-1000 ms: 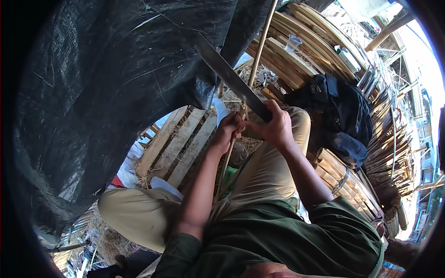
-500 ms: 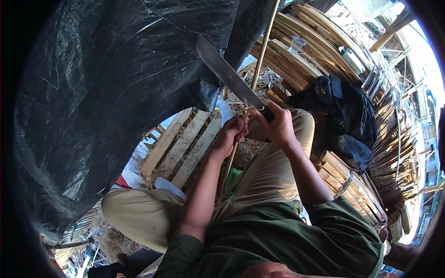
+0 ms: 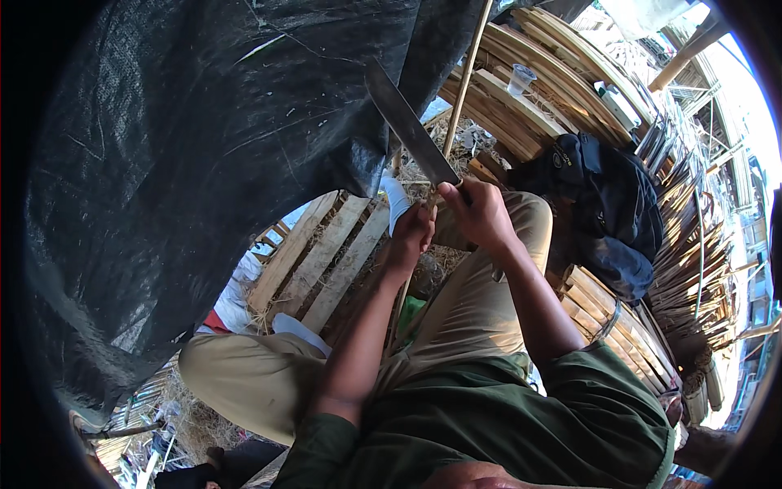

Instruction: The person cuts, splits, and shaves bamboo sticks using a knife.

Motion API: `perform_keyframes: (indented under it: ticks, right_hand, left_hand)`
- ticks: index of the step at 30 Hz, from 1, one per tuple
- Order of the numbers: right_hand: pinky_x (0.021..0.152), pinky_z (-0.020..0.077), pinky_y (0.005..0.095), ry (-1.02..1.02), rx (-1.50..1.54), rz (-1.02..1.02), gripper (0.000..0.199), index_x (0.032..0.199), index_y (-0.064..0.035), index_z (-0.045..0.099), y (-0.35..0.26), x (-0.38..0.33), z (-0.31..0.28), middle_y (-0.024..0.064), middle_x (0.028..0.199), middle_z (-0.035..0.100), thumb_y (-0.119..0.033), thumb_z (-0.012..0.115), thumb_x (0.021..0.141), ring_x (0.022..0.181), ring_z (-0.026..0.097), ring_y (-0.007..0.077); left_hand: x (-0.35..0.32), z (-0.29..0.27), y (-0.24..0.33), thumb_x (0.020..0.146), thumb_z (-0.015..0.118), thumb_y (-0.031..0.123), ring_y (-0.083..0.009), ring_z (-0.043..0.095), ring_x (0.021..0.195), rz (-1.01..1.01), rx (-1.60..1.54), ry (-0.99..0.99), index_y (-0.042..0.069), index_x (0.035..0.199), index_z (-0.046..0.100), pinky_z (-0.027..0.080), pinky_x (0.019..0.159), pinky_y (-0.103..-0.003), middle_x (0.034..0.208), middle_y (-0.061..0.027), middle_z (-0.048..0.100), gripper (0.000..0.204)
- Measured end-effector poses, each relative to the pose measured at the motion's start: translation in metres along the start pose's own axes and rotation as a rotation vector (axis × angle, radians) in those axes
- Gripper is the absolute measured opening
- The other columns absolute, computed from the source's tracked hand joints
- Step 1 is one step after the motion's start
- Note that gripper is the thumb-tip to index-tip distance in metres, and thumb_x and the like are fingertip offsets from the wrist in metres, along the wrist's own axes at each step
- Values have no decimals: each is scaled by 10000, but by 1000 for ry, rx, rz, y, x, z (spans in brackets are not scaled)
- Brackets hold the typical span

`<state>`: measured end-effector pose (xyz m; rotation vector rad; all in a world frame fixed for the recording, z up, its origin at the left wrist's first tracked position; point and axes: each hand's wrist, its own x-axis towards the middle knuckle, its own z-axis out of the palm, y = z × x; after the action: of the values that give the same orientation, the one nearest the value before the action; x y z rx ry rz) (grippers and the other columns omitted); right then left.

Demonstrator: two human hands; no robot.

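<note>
Slanting more steeply than before: knife (image 3: 412, 127) in right hand (image 3: 482, 213)

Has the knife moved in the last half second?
Yes. The tip of the knife, held in the right hand, has swung rightward, closer to the cup, and the blade now stands steeper.

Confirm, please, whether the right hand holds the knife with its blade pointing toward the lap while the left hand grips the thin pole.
Not quite: the head view shows the knife pointing away from the lap, toward the black sheet; the right hand holds it and the left hand grips the thin pole.
</note>
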<state>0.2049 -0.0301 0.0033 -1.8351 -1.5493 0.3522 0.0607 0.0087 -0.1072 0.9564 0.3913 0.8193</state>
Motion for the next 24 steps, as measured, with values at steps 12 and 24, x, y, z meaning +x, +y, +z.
perform_keyframes:
  ticks: [12,24]
  right_hand:
    - [525,428,343,-170,203,195,539,756,25,628,5,6,8,94,575,541,-448,539,1001,532,536,141]
    - [416,356,242,-243,377,188,541,705,-40,558,8,9,12,-24,532,488,-464,476,1032,436,446,53]
  left_hand:
    - [7,0,-20,1040,356,504,-41,376,557,293,471,250,66,933,575,305,517,-237,651,51,424,501]
    - [7,-3,-19,1055,334,460,-50,399,585,316,579,303,51,917,567,330,540,-260,663,47,443,490]
